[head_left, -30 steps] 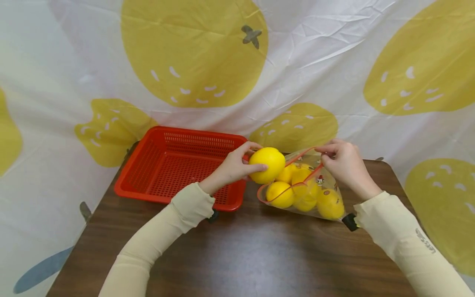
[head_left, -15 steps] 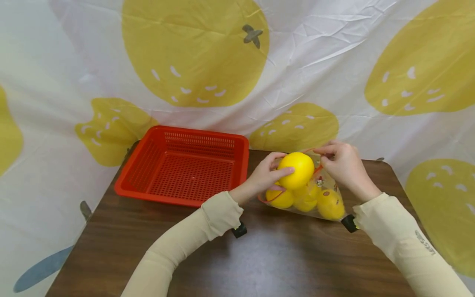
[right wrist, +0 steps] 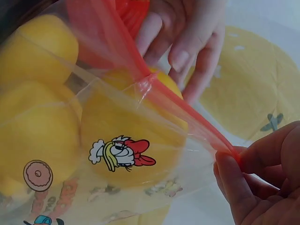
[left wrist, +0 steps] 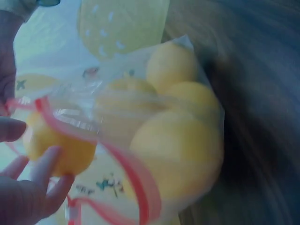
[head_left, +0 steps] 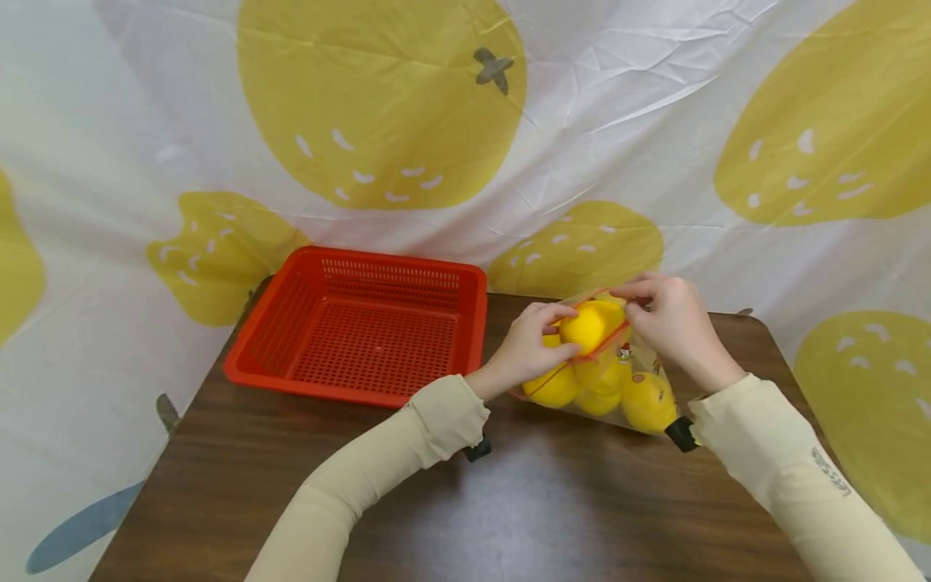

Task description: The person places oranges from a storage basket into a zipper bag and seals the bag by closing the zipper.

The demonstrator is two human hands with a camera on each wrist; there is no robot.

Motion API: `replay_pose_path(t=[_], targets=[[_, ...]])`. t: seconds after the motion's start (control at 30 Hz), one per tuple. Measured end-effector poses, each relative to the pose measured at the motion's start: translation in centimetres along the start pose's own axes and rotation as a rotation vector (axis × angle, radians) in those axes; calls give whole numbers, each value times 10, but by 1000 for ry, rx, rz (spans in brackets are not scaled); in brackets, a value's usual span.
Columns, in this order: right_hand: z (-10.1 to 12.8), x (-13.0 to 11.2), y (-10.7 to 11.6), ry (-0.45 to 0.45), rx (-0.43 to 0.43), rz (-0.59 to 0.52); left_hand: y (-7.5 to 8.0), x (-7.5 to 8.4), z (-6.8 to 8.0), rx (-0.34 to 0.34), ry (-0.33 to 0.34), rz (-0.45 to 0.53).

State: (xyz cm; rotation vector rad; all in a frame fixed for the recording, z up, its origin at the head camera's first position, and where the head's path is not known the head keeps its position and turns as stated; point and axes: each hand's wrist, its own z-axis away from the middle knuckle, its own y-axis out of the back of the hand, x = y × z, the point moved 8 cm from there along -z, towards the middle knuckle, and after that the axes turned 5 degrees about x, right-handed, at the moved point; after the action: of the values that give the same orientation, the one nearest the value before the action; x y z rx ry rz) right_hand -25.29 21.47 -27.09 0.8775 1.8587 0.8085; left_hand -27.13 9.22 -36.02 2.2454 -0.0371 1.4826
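A clear zip bag (right wrist: 197, 159) with a red zip edge and cartoon prints lies on the table, holding several lemons (head_left: 649, 402). At its mouth, one lemon (head_left: 582, 330) sits partly inside, near the zip edge. My left hand (head_left: 529, 343) touches this lemon's near end, its fingers fairly straight and spread in the left wrist view. My right hand (head_left: 669, 311) pinches the bag's red edge (right wrist: 225, 150) between thumb and forefinger, and the mouth is held apart. Part of the lemon is hidden behind the left fingers and the zip edge.
A red perforated plastic basket (head_left: 254, 368) stands at the back left of the brown wooden table (head_left: 509, 501). Behind the table hangs a white cloth (head_left: 582, 145) printed with yellow fruit.
My left hand has moved right and carried the lemon from beside the basket into the bag's mouth, where its fingers have spread. The right hand has stayed nearly still on the bag's edge.
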Motion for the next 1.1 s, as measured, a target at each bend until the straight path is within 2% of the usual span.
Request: replay_pose_path(t=[0.07,0.17,0.33,0.43,0.53,0.63,0.77,0.87,1.0,1.1], targets=[[1,3,3,-26,-3,-8,4,0,0,-29,-11,-15],[1,8,6,-53,-4,-8,13,-6,-2,-50,10,-52],[1,10,10,-31,26,13,27,-18,-7,-75,57,-88],[2,11,11,-25,35,17,29,-26,-10,-128,69,-174],[2,10,12,-25,38,16,24,-32,-13,-200,40,-281],[3,9,11,-16,39,16,19,-34,-15,-219,-39,-378],[4,6,11,-12,29,15,17,-25,-15,-173,-189,-492],[5,7,15,-10,33,10,18,-17,-10,-158,-275,-537],[5,12,25,-19,62,-4,22,-5,0,-158,-380,-512],[5,19,31,-34,75,-14,30,10,10,-108,-472,-425]])
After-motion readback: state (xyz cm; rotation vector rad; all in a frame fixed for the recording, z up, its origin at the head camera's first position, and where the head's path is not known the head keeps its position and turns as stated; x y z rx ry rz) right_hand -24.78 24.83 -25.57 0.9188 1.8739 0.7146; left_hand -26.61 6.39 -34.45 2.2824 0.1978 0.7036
